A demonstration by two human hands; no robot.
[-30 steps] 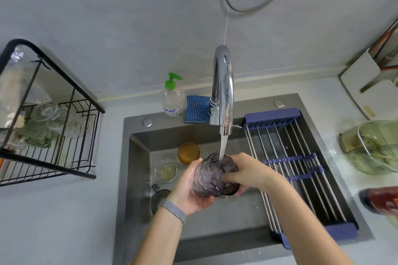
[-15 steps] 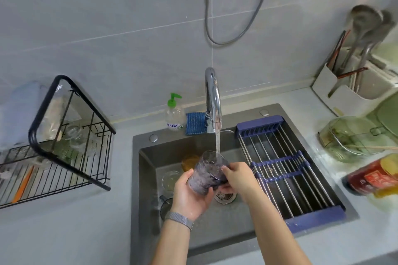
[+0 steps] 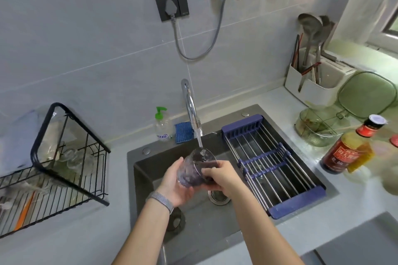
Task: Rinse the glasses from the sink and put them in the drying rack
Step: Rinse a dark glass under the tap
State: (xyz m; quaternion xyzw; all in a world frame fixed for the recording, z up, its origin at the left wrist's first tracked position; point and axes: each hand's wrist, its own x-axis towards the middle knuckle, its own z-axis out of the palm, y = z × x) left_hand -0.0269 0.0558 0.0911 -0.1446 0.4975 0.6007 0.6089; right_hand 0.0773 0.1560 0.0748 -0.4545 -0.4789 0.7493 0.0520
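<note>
Both hands wrapped round glass (image 3: 197, 168) at frame centre, left hand (image 3: 173, 182) underneath, right hand (image 3: 221, 175) at rim. I'd tilt mouth into tap (image 3: 190, 105) stream, turn slowly, then rack (image 3: 53, 161) at left.

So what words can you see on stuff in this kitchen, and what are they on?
Nothing reads clearly enough to quote.
Soap bottle: a small blue label, too blurred to read.
Sauce bottle: a red label with large light characters, too blurred to make out.
Sauce bottle cap: a round printed top, unreadable.
Wall socket: tiny marks at its corner, too small to read.
</note>
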